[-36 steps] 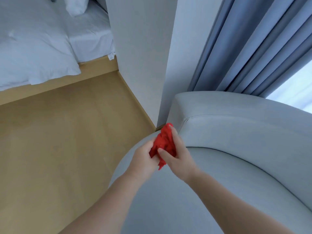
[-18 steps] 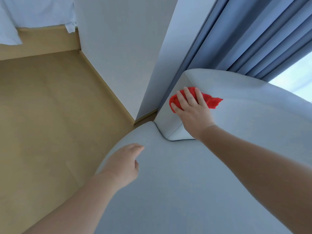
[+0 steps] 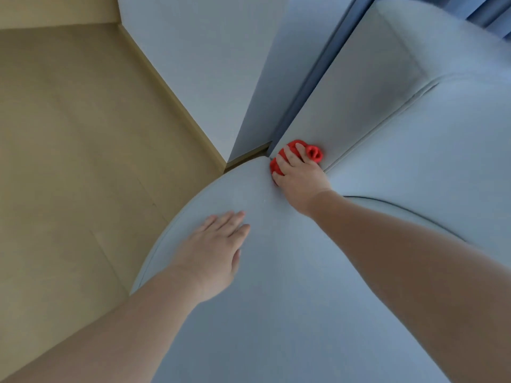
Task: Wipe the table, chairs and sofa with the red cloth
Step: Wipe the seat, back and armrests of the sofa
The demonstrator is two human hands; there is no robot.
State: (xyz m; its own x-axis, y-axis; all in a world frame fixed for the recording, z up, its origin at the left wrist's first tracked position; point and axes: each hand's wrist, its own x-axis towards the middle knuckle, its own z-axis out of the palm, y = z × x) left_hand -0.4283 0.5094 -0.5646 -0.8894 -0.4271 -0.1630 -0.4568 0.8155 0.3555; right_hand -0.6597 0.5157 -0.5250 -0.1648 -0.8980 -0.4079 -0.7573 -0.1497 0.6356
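**Red cloth jammed into the sofa corner, mid-wipe**

So the red cloth (image 3: pixel 314 155) is bunched into a wad, right where the sofa (image 3: pixel 290 313) seat meets the upright padded panel at its far end. The wad's long axis runs from lower left to upper right, following the foot of that panel. One puffy fold sticks out at the upper-right end, and a smaller bit peeks out at the lower left, near the seam.

The right hand (image 3: pixel 300 176) is on top of it. Its fingers (image 3: pixel 285 155) are spread and curved over the wad, holding it down against the fabric, and they point away from the camera toward the wall (image 3: pixel 207 64).

The left hand (image 3: pixel 213 252) is flat on the seat, palm down with fingers straight and close together. It holds nothing and sits well apart from the cloth, near the seat's rounded front edge.

Room to move: that curved edge sweeps round on the left, with bare wooden floor (image 3: pixel 83 139) beyond it. The corner is tight. The wall's corner and its skirting board (image 3: pixel 171 98) come right up to the sofa's end, with only a narrow dark gap running up beside the panel. Toward the camera and to the right there's a big stretch of open grey seat. A bit of blue curtain (image 3: pixel 495 12) shows at the top right.
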